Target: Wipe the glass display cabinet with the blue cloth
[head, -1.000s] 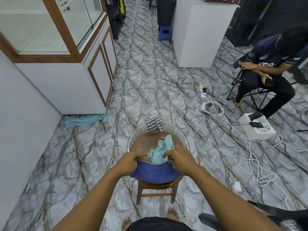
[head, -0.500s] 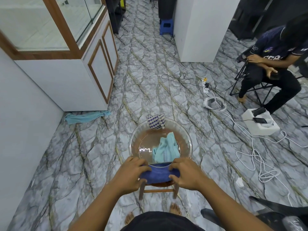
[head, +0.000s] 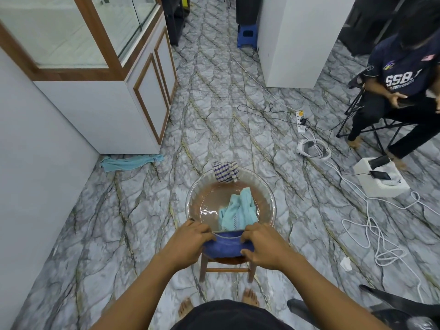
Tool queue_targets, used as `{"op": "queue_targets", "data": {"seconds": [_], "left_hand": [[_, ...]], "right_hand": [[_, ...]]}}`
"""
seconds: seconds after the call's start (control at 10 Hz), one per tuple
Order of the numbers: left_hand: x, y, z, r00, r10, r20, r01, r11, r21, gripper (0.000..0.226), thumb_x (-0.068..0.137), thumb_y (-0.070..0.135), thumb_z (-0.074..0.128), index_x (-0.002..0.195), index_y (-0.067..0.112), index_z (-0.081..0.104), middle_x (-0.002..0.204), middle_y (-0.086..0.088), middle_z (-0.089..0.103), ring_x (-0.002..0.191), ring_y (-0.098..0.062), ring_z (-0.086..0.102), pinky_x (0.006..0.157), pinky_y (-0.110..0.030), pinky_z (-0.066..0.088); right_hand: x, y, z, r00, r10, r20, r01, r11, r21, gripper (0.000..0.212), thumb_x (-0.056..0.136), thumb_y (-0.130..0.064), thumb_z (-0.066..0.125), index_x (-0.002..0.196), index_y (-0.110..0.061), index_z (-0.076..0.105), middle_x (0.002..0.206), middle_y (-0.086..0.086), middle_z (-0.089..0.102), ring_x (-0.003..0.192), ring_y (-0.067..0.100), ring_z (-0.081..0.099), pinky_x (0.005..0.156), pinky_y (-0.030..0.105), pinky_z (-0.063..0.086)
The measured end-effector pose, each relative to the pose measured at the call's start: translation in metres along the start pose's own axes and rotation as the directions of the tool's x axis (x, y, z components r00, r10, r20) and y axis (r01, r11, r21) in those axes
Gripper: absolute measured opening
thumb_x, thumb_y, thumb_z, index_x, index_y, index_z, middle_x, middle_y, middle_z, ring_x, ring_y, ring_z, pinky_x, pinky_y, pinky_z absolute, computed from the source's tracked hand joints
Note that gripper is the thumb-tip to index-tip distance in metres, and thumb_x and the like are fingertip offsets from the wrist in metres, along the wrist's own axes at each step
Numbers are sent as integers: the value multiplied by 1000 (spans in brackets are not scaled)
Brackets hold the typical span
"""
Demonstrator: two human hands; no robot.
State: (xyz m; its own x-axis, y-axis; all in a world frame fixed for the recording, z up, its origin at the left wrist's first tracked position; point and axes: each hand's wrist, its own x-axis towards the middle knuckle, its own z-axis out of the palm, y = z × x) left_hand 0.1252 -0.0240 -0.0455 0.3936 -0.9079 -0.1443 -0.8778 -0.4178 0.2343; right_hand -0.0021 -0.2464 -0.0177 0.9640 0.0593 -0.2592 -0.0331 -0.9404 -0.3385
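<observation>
A room with a grey marble-patterned tiled floor, seen from above by a standing person looking down. Low in the middle, the dark blue cloth hangs over the near rim of a large clear glass bowl. The left grip, a bare hand, pinches the cloth's left end. The right grip, also a bare hand, pinches its right end, so the cloth is stretched between them.

The bowl sits on a small brown wooden stool and seems to hold water, which glints. Inside it lies a crumpled pale turquoise cloth. A blue-and-white checked cloth drapes over the far rim.

The glass display cabinet, with a brown wooden frame and a white base, stands at the far left, well apart from the bowl. Another turquoise cloth lies on the floor at its near foot. To the right are loose white cables, a white box and a seated person in a dark shirt.

The step in hand looks like taking the blue cloth off the bowl; no wiping has begun. To do it well, raise both ends together and straight up, so the cloth clears the rim without dragging the bowl along the stool or catching the turquoise cloth inside. If it is wet, wring it over the bowl, since drips on the tiles near the cables would be a hazard. Then gather it into one grip and turn to the far left.
</observation>
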Motion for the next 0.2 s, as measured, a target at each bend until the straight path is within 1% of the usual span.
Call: {"op": "queue_targets", "data": {"seconds": [0.1, 0.2], "left_hand": [[-4, 8, -1, 998, -40, -56, 37, 998, -44, 40, 81, 24, 66, 120, 31, 65, 112, 9, 64, 103, -16, 61, 95, -32, 44], [-9, 26, -4, 972, -156, -173, 135, 983, -127, 35, 87, 31, 60, 121, 24, 66, 113, 6, 62, 104, -18, 60, 97, -34, 46]], "right_hand": [[0, 0, -1, 1000, -24, -14, 25, 1000, 7, 32, 91, -41, 60, 117, -24, 67, 113, -4, 65, 105, 17, 55, 96, 32, 42], [-2, -2, -2, 998, -20, -60, 23, 998, 61, 30, 93, -37, 58, 119, -22, 67, 111, -3, 65, 104, 18, 56, 95, 34, 45]]}}
